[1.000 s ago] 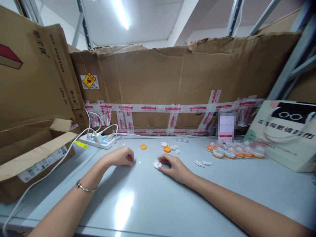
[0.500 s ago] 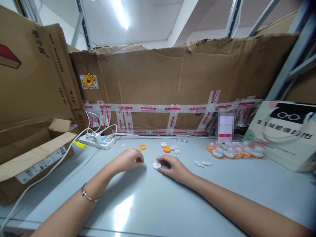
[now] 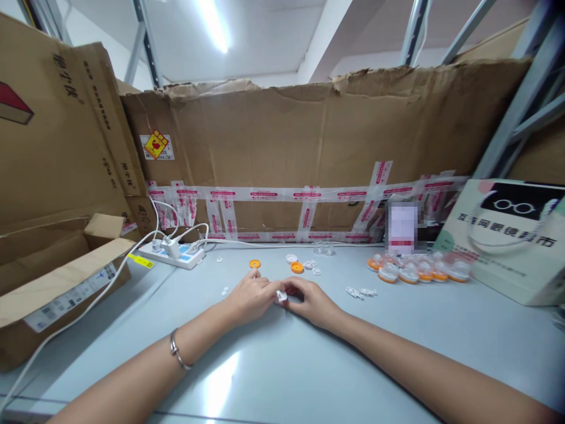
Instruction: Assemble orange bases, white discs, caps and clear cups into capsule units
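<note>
In front of me, my right hand (image 3: pixel 308 300) grips a small round white plastic disc (image 3: pixel 281 298) by its edge, thumb and fingers closed on it. My left hand (image 3: pixel 252 297) meets it from the left. Its fingertips are pinched together over the disc, and whatever they hold is hidden. Two tiny white pieces (image 3: pixel 225 291) lie left of that hand. Beyond the hands are an orange ring (image 3: pixel 255 264), a second orange ring (image 3: pixel 297 267), a white disc (image 3: pixel 291 258) and several small white wheel-like parts (image 3: pixel 310 265).
Several clear-topped orange and white round units (image 3: pixel 424 270) cluster at the right, beside a paper bag (image 3: pixel 503 241). White toothed parts (image 3: pixel 361 292) lie nearer. A power strip (image 3: pixel 176 254) and an open carton (image 3: pixel 66 282) stand left. A large cardboard sheet (image 3: pixel 273 141) backs the table.
My left hand has moved right, from beside the disc to touching it, uncovering two tiny white pieces. My right hand keeps hold of the disc in about the same place.
</note>
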